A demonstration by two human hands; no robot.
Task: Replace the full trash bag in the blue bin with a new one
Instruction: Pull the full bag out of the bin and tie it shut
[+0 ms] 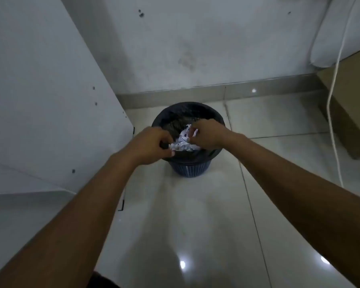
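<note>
Head view: both hands (176,141) pinch black bag (175,126) (bin-lining) at rim.

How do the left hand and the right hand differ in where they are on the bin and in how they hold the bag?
The left hand is at the near left rim of the blue bin; the right hand is further over the opening, beside the crumpled paper. The left hand is fisted, thumb toward the camera; the right hand shows its back, fingers curled down. Both appear to pinch the black trash bag, though the grip is partly hidden.

Blue lattice bin (188,168) — black bag (176,116), white paper (183,142).
</note>
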